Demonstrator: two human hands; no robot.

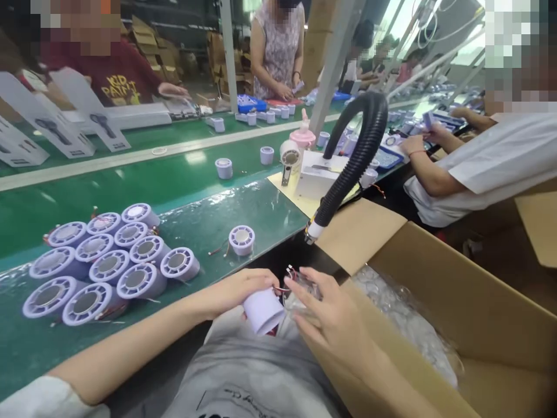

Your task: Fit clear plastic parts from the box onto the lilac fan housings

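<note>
My left hand (pixel 243 290) is wrapped round a lavender plastic cylinder (pixel 263 312), held tilted above my lap. Thin red and black wires (pixel 290 271) with a small white connector rise beside it. Close to its right, my right hand (pixel 324 307) has its fingers round a clear plastic piece (pixel 307 287), partly hidden behind them. On the green table, a single lavender cylinder with a round metal centre (pixel 242 238) stands near the edge, its wires lying to the left. Several similar cylinders (pixel 108 264) are grouped at the left.
An open cardboard box (pixel 435 278) with clear plastic parts (pixel 404 325) stands at my right. A black flexible hose (pixel 357 168) arches from a white device (pixel 319 174) over the table edge. Co-workers are at the far side and right. White cartons (pixel 65 125) stand at far left.
</note>
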